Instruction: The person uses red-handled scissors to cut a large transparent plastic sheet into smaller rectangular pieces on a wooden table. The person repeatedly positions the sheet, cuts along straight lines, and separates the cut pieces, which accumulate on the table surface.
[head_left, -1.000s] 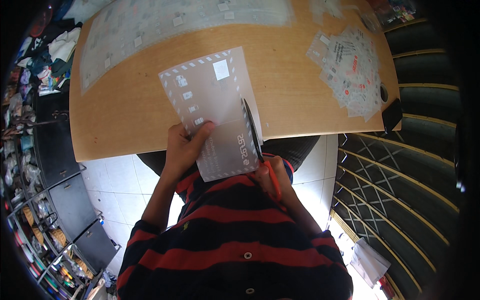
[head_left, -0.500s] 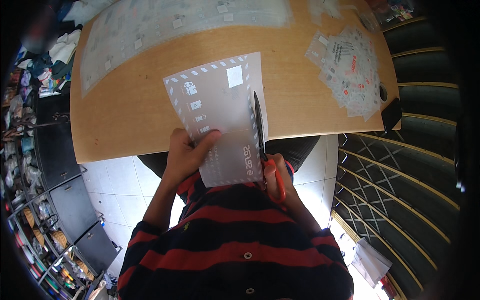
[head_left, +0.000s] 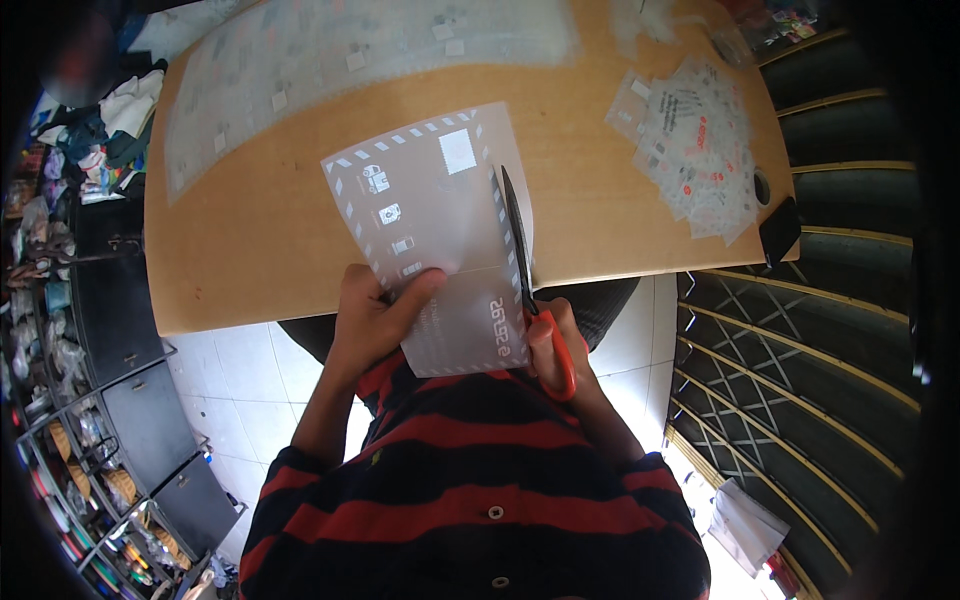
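My left hand (head_left: 375, 320) pinches a translucent printed plastic sheet (head_left: 440, 225) at its left edge, thumb on top. The sheet has a striped border, small white pictures and a white stamp-like square. It is held above the table's near edge and my lap. My right hand (head_left: 562, 345) grips scissors (head_left: 553, 360) by their red-orange handles. Their dark blades (head_left: 515, 220) point away from me along the sheet's right striped border. A strip of the sheet shows to the right of the blades. How far the blades are apart is hard to tell.
A wooden table (head_left: 590, 200) spans the front. Large translucent printed sheets (head_left: 310, 85) lie along its far left. At the right are a pile of cut printed pieces (head_left: 700, 150) and a dark phone-like object (head_left: 780, 231). Cluttered shelves (head_left: 95, 440) stand left; a folding metal gate (head_left: 780, 350) stands right.
The sheet's top has tilted slightly left, and the scissors have shifted a little with it. Both hands keep their holds.
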